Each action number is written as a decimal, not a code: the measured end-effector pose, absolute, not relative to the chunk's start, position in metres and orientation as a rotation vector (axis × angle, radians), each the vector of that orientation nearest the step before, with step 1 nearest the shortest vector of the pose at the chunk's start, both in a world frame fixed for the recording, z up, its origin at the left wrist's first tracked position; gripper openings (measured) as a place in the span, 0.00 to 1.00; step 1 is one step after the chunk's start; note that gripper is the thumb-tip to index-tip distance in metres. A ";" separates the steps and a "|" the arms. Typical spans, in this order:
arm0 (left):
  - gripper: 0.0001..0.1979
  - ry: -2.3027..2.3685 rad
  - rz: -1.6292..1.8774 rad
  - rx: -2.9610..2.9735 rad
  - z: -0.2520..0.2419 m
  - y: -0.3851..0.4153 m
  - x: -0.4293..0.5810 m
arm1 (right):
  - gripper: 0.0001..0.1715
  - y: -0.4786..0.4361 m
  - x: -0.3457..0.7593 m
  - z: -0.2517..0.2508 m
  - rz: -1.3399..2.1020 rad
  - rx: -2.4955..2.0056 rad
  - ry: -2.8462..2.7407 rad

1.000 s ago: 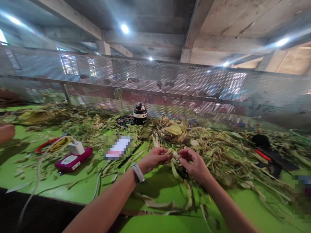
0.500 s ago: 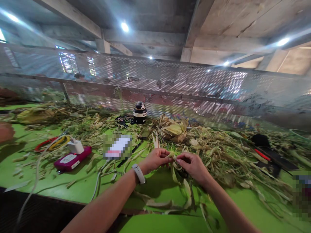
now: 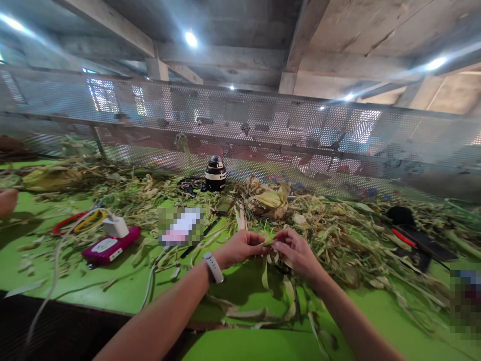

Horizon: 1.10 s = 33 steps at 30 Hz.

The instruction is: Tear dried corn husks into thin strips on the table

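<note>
My left hand (image 3: pixel 242 246), with a pale watch (image 3: pixel 213 267) on its wrist, pinches a small yellow-green corn husk strip (image 3: pixel 267 241) between thumb and fingers. From the other side my right hand (image 3: pixel 295 249) closes its thumb and fingertips on the same piece. A loose end of it hangs below the fingers; part of the piece is hidden by them. Beneath both hands, more long pale husk strips (image 3: pixel 248 315) lie curled on the green table (image 3: pixel 240 281). Just beyond the hands sits a bunch of dry husks (image 3: pixel 276 198).
A phone (image 3: pixel 182 226) on a cable and a magenta power strip (image 3: pixel 111 245) with a white charger lie at left. Behind stand a black bottle (image 3: pixel 216 174) and a perforated metal screen (image 3: pixel 240 135). Another person's hand (image 3: pixel 7 202) shows at far left. Husk scraps (image 3: pixel 345 235) spread right.
Both hands stay close together on the husk strip. My right fingers have shifted slightly over the piece, and its hanging end has moved a little left. The view has shifted slightly.
</note>
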<state>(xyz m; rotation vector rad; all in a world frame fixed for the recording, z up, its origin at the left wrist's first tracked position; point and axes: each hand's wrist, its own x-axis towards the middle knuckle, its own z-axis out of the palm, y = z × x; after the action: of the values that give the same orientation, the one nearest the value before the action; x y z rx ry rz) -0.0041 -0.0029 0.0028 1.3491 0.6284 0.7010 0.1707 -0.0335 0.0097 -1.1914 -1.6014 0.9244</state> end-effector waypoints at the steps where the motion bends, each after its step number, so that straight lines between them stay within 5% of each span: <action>1: 0.18 0.622 0.672 1.350 0.003 -0.004 -0.004 | 0.11 -0.034 0.171 0.012 0.994 -1.204 -1.585; 10: 0.18 0.572 0.493 1.469 0.008 -0.013 -0.004 | 0.14 -0.030 0.167 0.013 0.876 -1.184 -1.724; 20: 0.19 0.493 0.222 1.625 0.013 -0.022 -0.003 | 0.21 -0.031 0.164 0.016 1.257 -1.095 -1.281; 33: 0.14 0.518 0.479 1.506 0.008 -0.022 0.002 | 0.18 -0.029 0.169 0.023 1.165 -0.934 -1.165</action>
<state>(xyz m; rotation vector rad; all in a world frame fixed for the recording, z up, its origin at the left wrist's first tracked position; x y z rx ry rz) 0.0023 -0.0215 0.0077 1.5065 0.5176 0.4791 0.1688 -0.0288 0.0225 -0.9342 -1.1647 1.1649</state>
